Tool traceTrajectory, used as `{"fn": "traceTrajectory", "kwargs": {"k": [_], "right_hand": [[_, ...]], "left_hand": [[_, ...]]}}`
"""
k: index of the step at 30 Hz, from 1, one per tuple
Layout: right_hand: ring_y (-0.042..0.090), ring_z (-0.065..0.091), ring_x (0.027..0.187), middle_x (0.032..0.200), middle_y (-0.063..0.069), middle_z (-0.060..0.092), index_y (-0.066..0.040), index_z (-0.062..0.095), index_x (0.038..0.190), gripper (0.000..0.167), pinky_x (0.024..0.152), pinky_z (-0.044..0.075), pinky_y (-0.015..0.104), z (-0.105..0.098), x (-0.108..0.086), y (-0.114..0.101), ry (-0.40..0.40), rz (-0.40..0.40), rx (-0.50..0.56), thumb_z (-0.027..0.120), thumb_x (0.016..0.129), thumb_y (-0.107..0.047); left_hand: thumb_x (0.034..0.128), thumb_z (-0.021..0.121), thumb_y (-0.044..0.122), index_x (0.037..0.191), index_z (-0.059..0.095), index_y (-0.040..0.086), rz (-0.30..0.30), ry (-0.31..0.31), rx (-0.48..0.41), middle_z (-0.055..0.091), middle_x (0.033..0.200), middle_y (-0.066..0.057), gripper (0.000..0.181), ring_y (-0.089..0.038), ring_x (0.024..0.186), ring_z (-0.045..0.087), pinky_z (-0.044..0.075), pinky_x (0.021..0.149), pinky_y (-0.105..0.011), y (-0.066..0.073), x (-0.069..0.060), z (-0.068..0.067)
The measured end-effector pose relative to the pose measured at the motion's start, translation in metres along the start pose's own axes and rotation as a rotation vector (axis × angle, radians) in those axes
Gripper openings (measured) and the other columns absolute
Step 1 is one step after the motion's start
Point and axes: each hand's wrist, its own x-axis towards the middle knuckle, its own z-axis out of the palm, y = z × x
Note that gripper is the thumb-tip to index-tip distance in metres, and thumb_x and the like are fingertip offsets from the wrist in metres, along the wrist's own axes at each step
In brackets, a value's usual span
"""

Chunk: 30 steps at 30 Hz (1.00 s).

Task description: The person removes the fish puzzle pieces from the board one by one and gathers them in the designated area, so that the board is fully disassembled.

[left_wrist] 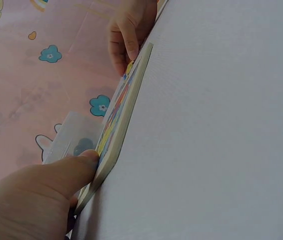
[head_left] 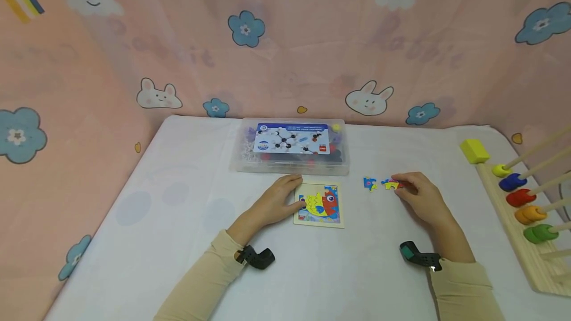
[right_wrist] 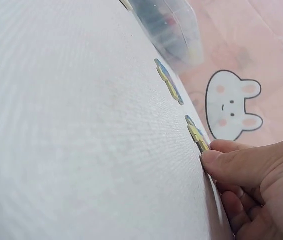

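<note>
A square jigsaw puzzle board (head_left: 318, 219) with a red and yellow fish picture lies on the white table. My left hand (head_left: 275, 199) holds its left side, the thumb over the picture and the fingers along the upper left edge. In the left wrist view the thumb (left_wrist: 76, 170) presses the board's rim, while the other fingers are mostly hidden. To the right of the board, my right hand (head_left: 419, 197) pinches a yellow, blue and red puzzle piece (right_wrist: 196, 134) between thumb and fingers, at the tabletop. A blue and yellow puzzle piece (head_left: 370, 184) lies just left of it.
Behind the puzzle board stands a clear plastic case (head_left: 292, 162) with a molecular model label and coloured parts inside. At the right edge lies a wooden bead rack (head_left: 513, 222) with upright rods and coloured beads. A yellow block (head_left: 475, 151) sits at its far end.
</note>
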Motion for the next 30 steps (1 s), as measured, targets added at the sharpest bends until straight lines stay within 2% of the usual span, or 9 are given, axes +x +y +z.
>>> {"fn": "traceTrajectory", "kwargs": {"k": [4, 6, 30], "right_hand": [[0.041, 0.048, 0.114, 0.121, 0.024, 0.051, 0.003, 0.057, 0.124, 0.034, 0.095, 0.042, 0.059, 0.0013, 0.0004, 0.0007, -0.003, 0.004, 0.014, 0.057, 0.09, -0.001], [0.042, 0.048, 0.114, 0.121, 0.024, 0.05, 0.003, 0.057, 0.124, 0.034, 0.095, 0.041, 0.061, 0.0017, 0.0006, 0.0006, -0.006, 0.005, 0.017, 0.056, 0.091, -0.001], [0.043, 0.046, 0.116, 0.122, 0.025, 0.048, 0.003, 0.056, 0.125, 0.035, 0.097, 0.039, 0.062, -0.0002, 0.0006, 0.002, -0.033, 0.015, 0.035, 0.057, 0.09, -0.001]], "left_hand": [[0.0894, 0.065, 0.034, 0.14, 0.045, 0.002, 0.002, 0.004, -0.006, 0.042, 0.147, -0.009, 0.063, -0.023, 0.139, 0.034, 0.03, 0.116, -0.036, 0.0004, -0.0003, -0.0006], [0.0895, 0.065, 0.034, 0.14, 0.045, 0.002, 0.0, 0.003, -0.007, 0.041, 0.147, -0.009, 0.063, -0.023, 0.139, 0.034, 0.03, 0.116, -0.036, 0.0005, -0.0005, -0.0008], [0.0896, 0.065, 0.034, 0.14, 0.045, 0.002, 0.002, 0.001, -0.017, 0.041, 0.147, -0.008, 0.063, -0.022, 0.139, 0.034, 0.03, 0.115, -0.035, 0.001, -0.0001, -0.0003]]}}
